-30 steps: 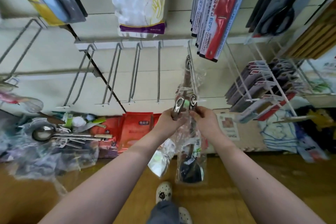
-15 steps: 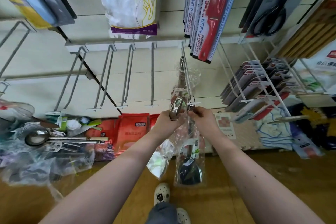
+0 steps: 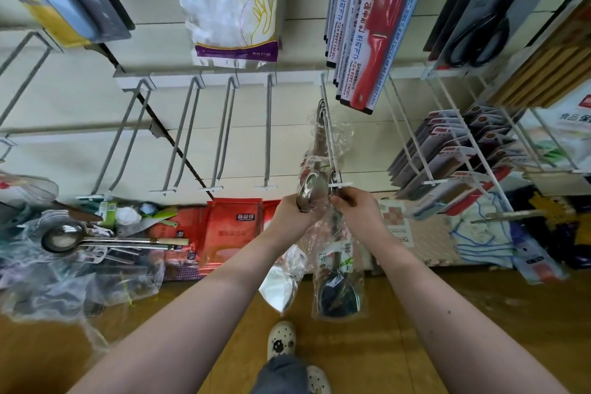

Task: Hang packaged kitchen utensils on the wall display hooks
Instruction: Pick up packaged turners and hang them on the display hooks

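Well, over on the left a pile of bagged utensils (image 3: 73, 278) lies low against the wall, with a bare ladle (image 3: 62, 237) on top of it. A row of empty hooks (image 3: 224, 134) juts out of the panel next to it.

The person's left hand (image 3: 292, 214) is curled round the handle end of a steel turner (image 3: 279, 285) in a clear sleeve, holding it just beside the tip of the loaded hook (image 3: 330, 144). That hook already carries a few wrapped utensils (image 3: 318, 141) further back. The turner hangs straight down from the fist, handle up, with its flat blade pointing at the floor.

The right hand (image 3: 359, 216) pinches the top of a black-headed utensil (image 3: 339, 293) in its own bag, right at the hook's tip. I cannot tell whether its hole is on the wire yet. It too runs top to bottom, handle towards the hook and dark head lowest, near the shoe.

To my eye both pieces are stiff and head-heavy, so they will want to swing like pendulums. The thin film round them looks slippery and crinkly, and it could slide over the metal if squeezed loosely. The top of the handle, close to the hanging hole, seems the sensible place to grip, as both hands do now.

Further right, red knife packs (image 3: 380, 25) hang overhead.
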Demonstrator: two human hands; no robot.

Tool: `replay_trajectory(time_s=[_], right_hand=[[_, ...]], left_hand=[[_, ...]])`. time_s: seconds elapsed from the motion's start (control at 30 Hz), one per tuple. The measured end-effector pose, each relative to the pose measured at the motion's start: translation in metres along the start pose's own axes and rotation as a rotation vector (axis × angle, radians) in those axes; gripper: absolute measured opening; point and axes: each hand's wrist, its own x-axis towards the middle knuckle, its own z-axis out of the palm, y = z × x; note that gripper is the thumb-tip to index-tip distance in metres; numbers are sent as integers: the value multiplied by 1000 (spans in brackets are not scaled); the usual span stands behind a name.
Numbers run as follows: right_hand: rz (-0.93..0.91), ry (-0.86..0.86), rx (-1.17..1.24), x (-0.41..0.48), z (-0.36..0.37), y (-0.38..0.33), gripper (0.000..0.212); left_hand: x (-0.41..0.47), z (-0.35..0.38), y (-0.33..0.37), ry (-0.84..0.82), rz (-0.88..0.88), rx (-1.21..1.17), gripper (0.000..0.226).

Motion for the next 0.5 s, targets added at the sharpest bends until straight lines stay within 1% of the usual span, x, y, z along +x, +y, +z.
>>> replay_trajectory(time_s=[0.07, 0.23, 0.37, 0.4, 0.47, 0.5], right_hand=[[2, -1, -10, 0, 0, -2, 22], [19, 4, 2, 3, 1, -4, 21], [33, 6, 11, 15, 3, -5, 18], [33, 15, 1, 20, 4, -4, 17], [25, 39, -3, 31, 6, -4, 16], [21, 51, -4, 37, 7, -4, 18]], left_hand=[[1, 0, 0, -1, 9, 7, 60], [4, -3, 2, -6, 15, 11, 46], [15, -3, -1, 10, 3, -12, 23], [20, -3, -3, 29, 4, -17, 23], [29, -1, -8, 63, 9, -33, 31], [34, -1, -9, 73, 17, -43, 31]])
